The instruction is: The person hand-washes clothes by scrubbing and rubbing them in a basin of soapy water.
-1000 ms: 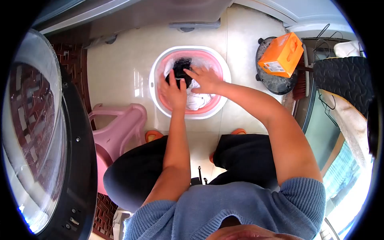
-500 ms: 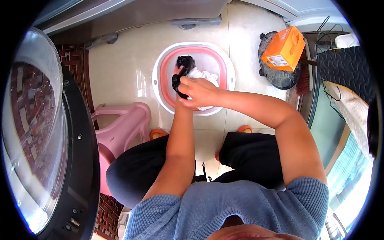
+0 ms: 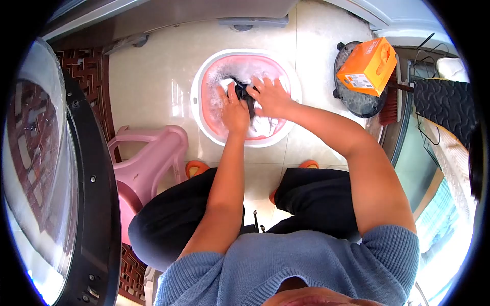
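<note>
A pink and white oval basin [image 3: 196, 108] stands on the tiled floor with foamy water inside. Black cloth [image 3: 247, 97] lies in the water between my hands, and white cloth [image 3: 264, 126] is beside it toward the near right. My left hand [image 3: 235, 113] has its fingers spread at the left edge of the black cloth. On the right of that cloth, my right hand [image 3: 270, 97] is also open with its fingers apart, partly over the white cloth. Both hands touch the wet cloth.
A pink plastic stool [image 3: 145, 166] is at the left, by an open round transparent door [image 3: 41, 168]. At the right an orange box [image 3: 368, 66] rests on a round dark stand [image 3: 352, 104], near a red brush [image 3: 389, 109] and a dark-soled shoe [image 3: 444, 106].
Half a second ago both hands held the black cloth bunched up over the basin's left half. Now it is spread in foamy water, and both hands have opened and moved apart.
</note>
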Tool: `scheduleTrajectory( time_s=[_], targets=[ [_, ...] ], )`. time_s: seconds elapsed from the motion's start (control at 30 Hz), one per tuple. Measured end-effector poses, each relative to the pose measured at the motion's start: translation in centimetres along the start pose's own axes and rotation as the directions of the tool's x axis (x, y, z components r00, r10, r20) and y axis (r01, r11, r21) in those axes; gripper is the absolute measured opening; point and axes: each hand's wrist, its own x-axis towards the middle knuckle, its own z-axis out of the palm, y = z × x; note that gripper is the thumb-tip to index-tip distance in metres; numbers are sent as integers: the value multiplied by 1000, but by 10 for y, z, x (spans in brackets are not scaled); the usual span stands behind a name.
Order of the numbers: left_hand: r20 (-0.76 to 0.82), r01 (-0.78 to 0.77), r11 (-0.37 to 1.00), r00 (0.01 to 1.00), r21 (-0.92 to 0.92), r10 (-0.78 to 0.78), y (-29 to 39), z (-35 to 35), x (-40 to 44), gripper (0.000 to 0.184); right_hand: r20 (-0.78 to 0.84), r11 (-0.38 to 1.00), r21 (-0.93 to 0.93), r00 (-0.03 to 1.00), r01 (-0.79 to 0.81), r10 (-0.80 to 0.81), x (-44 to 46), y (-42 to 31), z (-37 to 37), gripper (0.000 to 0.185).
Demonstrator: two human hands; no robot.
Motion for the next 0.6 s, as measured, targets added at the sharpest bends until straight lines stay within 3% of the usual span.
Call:
scheduleTrajectory(
  time_s=[0.03,0.07,0.13,0.17,0.2,0.23,0.27,0.3,0.33,0.37,0.4,0.43,0.47,0.53,0.57,0.6],
  targets=[
    [1,8,999,1000,33,-8,1,1,6,35,0,1000,2,1000,-1,1,8,3,4,69],
    [2,4,999,1000,33,-4,-2,2,11,35,-11,988,150,999,-49,51,19,8,12,65],
    [280,263,948,937,-177,-207,-20,9,33,36,-22,895,428,988,-128,152,38,15,27,57],
    [297,157,985,946,-70,-130,-38,24,40,38,-369,811,583,904,43,217,39,12,34,41],
    [312,43,998,949,34,-52,-56,38,48,40,-372,810,585,900,40,225,33,5,16,41],
    [445,474,562,873,-677,-200,-26,8,50,35,-340,767,632,929,110,147,19,-4,-17,36],
    [629,543,-373,760,-753,-164,-10,-8,48,30,-307,710,683,949,171,67,9,-11,-33,32],
    [611,586,-415,787,-696,86,-29,7,47,30,-540,761,502,836,411,-96,4,-16,-24,28],
    [532,533,-280,842,-798,89,-23,7,38,30,-394,766,542,910,345,-131,-12,-27,-57,25],
    [447,456,-141,890,-879,92,-17,6,29,30,-489,761,489,857,426,-166,-11,-33,-49,23],
    [489,500,-192,866,-844,105,-22,16,30,27,-578,754,424,791,501,-200,-8,-37,-46,22],
    [530,542,-242,840,-805,118,-27,26,30,25,-581,755,420,788,503,-202,-5,-32,-45,22],
    [570,581,-290,811,-760,131,-32,37,31,23,-453,809,408,863,423,-222,-2,-23,-52,23],
    [564,526,-279,822,-803,-75,-1,8,17,20,-202,881,409,965,240,-169,2,-5,-65,27],
    [610,545,-295,766,-785,-206,6,2,21,10,-184,849,478,971,224,-153,7,8,-58,34],
    [512,480,-246,855,-842,-85,-3,-3,20,6,-161,811,547,977,207,-140,11,22,-47,43]
  ],
)
